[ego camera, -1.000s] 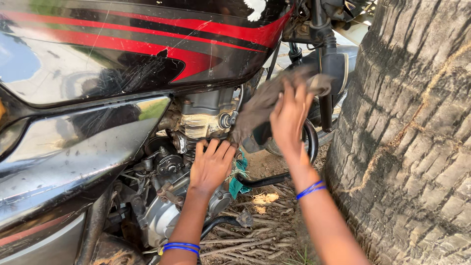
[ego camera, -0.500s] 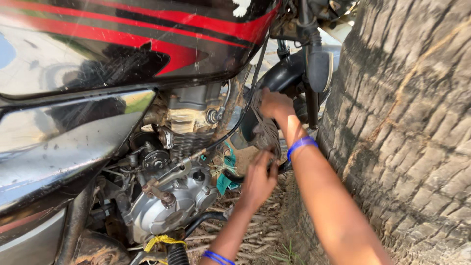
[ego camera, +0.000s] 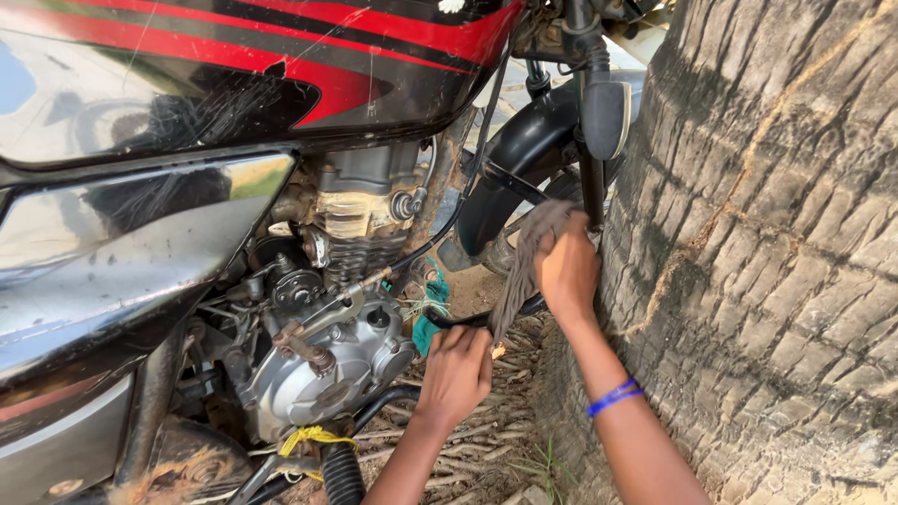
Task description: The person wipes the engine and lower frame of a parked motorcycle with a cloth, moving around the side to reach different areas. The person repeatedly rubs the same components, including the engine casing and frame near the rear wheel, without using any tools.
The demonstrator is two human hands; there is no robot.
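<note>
Rough palm trunk (ego camera: 767,262) fills 3 o'clock. Black-and-red fuel tank (ego camera: 234,75) at 11 o'clock, silver engine case (ego camera: 323,369) at 7, yellow tie (ego camera: 313,437) beneath it. Dry palm fronds (ego camera: 486,440) on the ground at 6.

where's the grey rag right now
In the head view the grey rag hangs right of centre, gripped by the right hand, between the front mudguard and the tree trunk.

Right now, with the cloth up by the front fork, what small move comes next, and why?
Probably draw the grey cloth downward: the right hand pinches its top against the fork leg, while the left hand grips the low end near the engine cover.
</note>
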